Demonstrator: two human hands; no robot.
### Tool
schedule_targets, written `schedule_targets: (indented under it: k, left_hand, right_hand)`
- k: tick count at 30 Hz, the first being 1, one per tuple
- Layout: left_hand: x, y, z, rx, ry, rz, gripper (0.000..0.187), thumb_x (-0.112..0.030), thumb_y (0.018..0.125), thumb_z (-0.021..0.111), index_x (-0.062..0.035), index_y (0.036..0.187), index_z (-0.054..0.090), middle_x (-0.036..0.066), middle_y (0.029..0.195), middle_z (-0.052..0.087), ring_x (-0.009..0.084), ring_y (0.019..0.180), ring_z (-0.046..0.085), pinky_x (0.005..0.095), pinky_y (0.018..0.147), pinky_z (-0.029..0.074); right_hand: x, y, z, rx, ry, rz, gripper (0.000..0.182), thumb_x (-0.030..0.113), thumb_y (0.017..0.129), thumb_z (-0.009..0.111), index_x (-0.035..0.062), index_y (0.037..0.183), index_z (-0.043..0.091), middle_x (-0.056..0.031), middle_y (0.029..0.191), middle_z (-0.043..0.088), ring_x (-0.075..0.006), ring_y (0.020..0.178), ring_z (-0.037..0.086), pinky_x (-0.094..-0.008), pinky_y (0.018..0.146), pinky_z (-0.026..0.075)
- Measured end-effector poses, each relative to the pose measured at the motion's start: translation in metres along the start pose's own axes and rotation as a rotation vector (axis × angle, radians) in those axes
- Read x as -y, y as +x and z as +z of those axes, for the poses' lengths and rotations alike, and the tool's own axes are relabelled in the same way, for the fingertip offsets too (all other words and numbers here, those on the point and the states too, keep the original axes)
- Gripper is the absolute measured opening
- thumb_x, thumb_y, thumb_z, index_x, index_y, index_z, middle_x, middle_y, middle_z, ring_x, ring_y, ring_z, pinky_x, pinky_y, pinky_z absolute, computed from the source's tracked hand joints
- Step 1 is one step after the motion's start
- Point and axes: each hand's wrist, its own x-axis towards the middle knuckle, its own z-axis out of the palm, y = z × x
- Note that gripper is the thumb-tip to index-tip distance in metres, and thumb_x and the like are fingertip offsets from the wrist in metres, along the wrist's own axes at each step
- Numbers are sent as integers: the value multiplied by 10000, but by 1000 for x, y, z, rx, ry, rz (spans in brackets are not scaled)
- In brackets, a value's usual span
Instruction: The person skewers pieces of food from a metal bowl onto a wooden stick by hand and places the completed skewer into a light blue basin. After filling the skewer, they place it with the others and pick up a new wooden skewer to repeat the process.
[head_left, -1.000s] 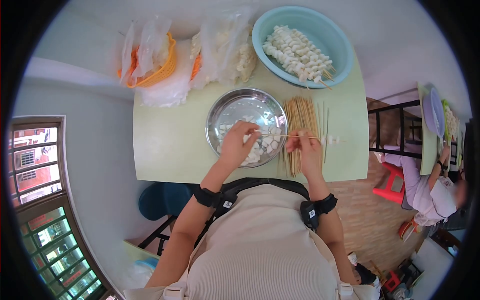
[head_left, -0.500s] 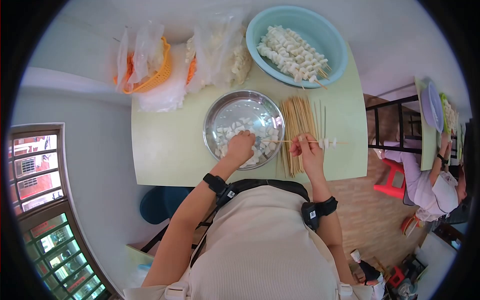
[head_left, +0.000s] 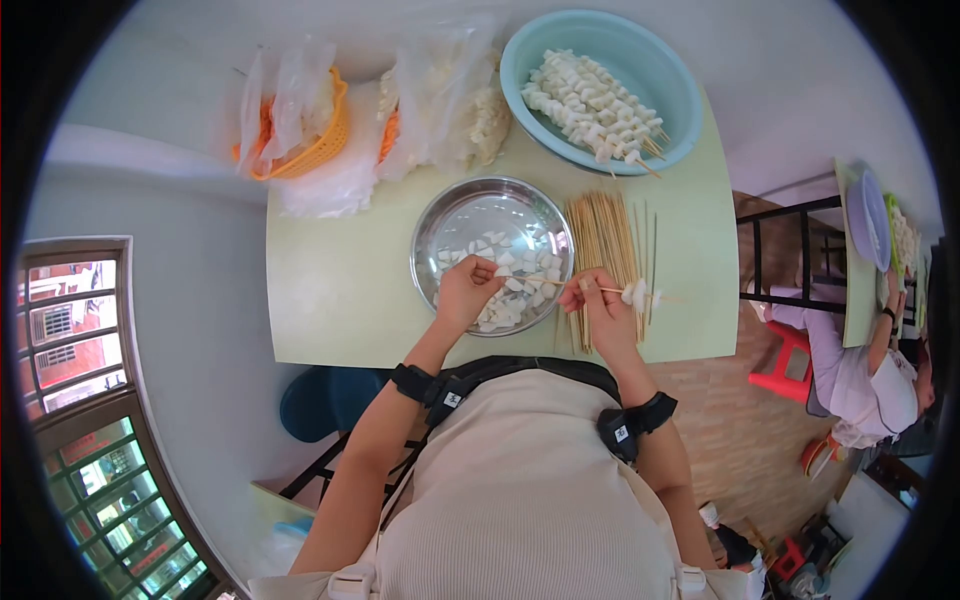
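Observation:
My right hand (head_left: 603, 302) is closed around a thin bamboo skewer (head_left: 545, 282) that lies roughly level, its left end reaching over the steel bowl. Several white food chunks (head_left: 636, 294) are threaded on the skewer just right of that hand. With fingers pinched, my left hand (head_left: 468, 292) is at the skewer's left tip, over the bowl, holding a white chunk (head_left: 504, 271) partly hidden by the fingertips. Loose white pieces (head_left: 500, 315) cover the bottom of the round steel bowl (head_left: 428, 222). Beside it lies a bundle of bare bamboo skewers (head_left: 603, 228).
A light-blue basin (head_left: 683, 120) with finished white skewers stands at the table's far right. Plastic bags (head_left: 435, 110) and a yellow basket (head_left: 318, 153) sit far left. Another person (head_left: 880, 385) works at a table on the right, near a red stool (head_left: 783, 360).
My left hand has risen out of the loose pieces with a white chunk and met the skewer's tip. My right hand has shifted slightly left with the skewer.

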Motion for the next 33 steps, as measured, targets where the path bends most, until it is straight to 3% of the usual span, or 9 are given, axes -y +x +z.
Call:
schedule_targets:
  k: [28,33]
  left_hand:
    - [-6,-3,4,-27,17,23,204,-73,696,689,24,849,595,59,713,606,104,631,580,220,592,478]
    - [-1,-1,1,32,-189,-94,226,-20,718,655,57,916,580,70,751,607,104,681,583,210,611,469]
  right_hand:
    - [8,-3,14,83,-218,-150,197,148,914,426,-7,835,518,-48,737,546,-106,676,528,-229,631,440]
    - [12,0,17,131,-340,-243,175,128,901,444,-18,838,516,-72,730,540,-131,673,539,-252,626,441]
